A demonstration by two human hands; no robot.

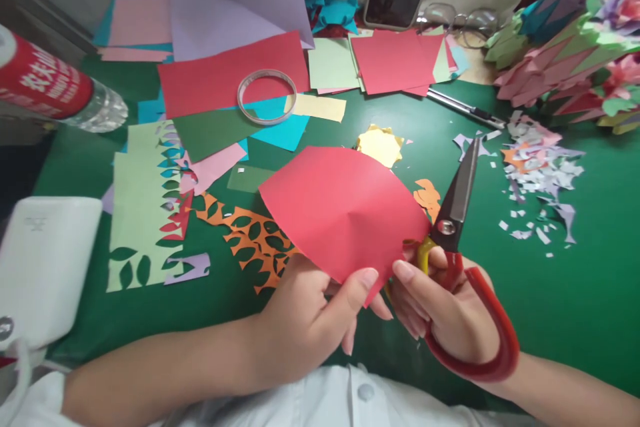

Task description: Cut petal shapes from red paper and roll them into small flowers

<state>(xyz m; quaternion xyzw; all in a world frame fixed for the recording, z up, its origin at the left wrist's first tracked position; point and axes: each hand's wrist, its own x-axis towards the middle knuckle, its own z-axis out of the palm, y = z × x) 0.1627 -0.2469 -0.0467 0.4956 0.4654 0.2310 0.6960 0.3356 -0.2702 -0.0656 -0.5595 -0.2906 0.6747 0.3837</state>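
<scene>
While my left hand [305, 320] pinches the folded red paper [343, 213] up off the green counter [575, 293], my right hand [440, 307] grips the red-handled scissors [457, 227], blades shut, beside its edge.

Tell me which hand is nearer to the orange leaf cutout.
Left. The left hand holds the red paper right beside the orange leaf cutout; the right hand, holding scissors, is farther off.

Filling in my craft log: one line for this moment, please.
left hand: pinches folded red paper | right hand: holds red scissors, blades beside paper | green table
</scene>
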